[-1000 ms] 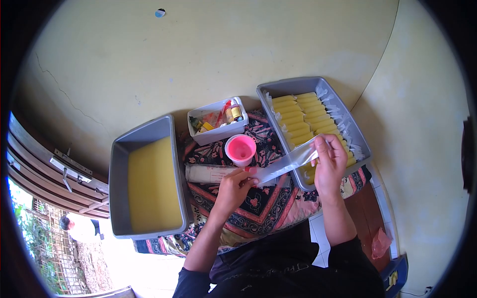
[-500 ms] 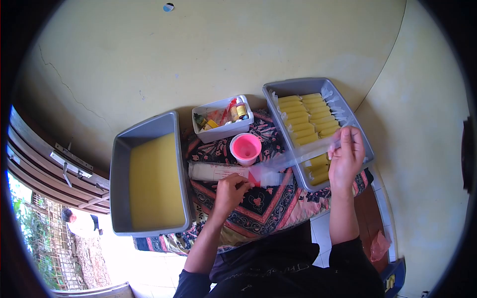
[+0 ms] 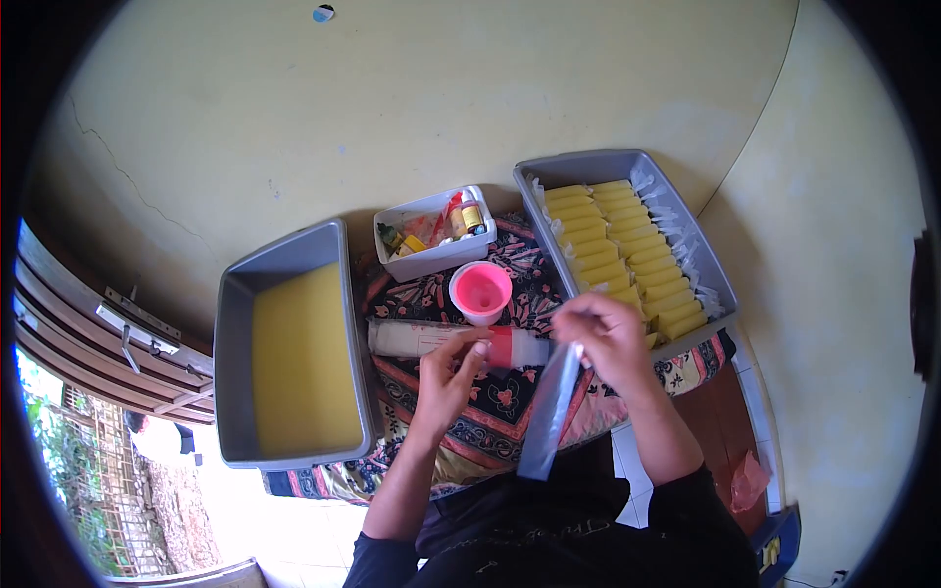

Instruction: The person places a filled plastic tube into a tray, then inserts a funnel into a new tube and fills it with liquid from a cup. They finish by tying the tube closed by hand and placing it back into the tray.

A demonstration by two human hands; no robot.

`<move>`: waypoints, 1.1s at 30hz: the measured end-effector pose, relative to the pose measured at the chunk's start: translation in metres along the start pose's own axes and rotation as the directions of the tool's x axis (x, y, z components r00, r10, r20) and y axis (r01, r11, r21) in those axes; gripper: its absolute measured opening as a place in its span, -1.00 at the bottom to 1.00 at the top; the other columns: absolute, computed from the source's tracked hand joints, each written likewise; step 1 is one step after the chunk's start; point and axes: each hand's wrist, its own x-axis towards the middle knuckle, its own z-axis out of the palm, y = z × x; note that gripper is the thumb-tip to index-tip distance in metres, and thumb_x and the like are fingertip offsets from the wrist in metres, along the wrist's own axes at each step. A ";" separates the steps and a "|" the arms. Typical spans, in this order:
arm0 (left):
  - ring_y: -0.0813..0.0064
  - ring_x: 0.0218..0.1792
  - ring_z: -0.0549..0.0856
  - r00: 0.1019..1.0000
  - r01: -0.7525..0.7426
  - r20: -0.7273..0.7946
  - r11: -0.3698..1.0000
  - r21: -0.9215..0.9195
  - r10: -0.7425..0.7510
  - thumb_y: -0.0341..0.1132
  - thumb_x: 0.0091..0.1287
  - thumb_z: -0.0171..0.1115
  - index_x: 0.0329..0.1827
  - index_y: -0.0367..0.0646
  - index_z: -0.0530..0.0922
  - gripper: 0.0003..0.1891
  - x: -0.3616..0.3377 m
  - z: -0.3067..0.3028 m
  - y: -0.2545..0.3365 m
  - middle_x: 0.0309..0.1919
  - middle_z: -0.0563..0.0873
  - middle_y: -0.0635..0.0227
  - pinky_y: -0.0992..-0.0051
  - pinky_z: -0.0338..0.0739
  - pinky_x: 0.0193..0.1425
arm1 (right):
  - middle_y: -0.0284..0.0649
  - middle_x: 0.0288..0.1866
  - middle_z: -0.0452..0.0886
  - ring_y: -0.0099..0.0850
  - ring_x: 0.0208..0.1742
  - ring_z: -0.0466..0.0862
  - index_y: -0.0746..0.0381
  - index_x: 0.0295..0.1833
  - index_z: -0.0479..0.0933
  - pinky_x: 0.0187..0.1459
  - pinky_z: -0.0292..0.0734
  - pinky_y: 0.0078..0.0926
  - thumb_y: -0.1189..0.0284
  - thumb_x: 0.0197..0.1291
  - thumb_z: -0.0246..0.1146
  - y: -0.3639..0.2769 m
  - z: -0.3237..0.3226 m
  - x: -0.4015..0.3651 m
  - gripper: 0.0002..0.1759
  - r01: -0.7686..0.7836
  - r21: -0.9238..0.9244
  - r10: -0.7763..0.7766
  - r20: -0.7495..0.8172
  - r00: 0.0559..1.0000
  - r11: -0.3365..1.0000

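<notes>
One clear plastic sleeve point(image 3: 550, 412) hangs pinched in the right hand point(image 3: 603, 338); the left hand's point(image 3: 452, 377) thumb and fingertips nearly meet.

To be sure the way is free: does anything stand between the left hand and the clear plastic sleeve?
Nothing visible stands between the left hand and the clear plastic sleeve, which hangs from the right hand. The packet shows in the gap, but it lies on the patterned cloth.
</notes>
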 end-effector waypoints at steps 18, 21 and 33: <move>0.74 -0.37 0.60 0.994 0.031 -0.077 0.877 -0.479 -0.077 -0.39 0.38 0.26 -0.08 -0.33 0.63 -0.83 -0.011 -0.015 -0.003 -0.33 0.72 0.38 0.71 0.40 -0.39 | -0.38 -0.47 0.59 -0.68 -0.52 0.55 0.36 -0.15 0.57 -0.51 0.44 -0.70 0.54 0.28 0.29 0.050 0.058 0.015 -0.89 0.032 -0.216 0.010 0.191 0.982 0.976; 0.75 -0.37 0.59 0.992 0.057 -0.072 0.865 -0.499 -0.107 -0.40 0.39 0.25 -0.10 -0.33 0.64 -0.84 -0.011 -0.018 -0.006 -0.32 0.71 0.38 0.72 0.39 -0.39 | -0.36 -0.46 0.60 -0.69 -0.53 0.54 0.36 -0.16 0.58 -0.52 0.43 -0.69 0.55 0.29 0.28 0.058 0.061 0.016 -0.91 0.021 -0.225 0.022 0.188 0.982 0.974; 0.69 -0.31 0.60 0.969 0.052 -0.197 0.906 -0.420 -0.147 -0.43 0.35 0.29 -0.16 -0.37 0.63 -0.85 -0.009 -0.029 0.000 -0.32 0.70 0.39 0.66 0.47 -0.16 | -0.03 -0.09 0.64 -0.06 -0.17 0.66 0.38 -0.09 0.57 -0.11 0.56 -0.24 0.59 0.14 0.27 0.087 0.060 0.048 -0.80 0.421 -0.687 -0.468 0.131 0.874 0.593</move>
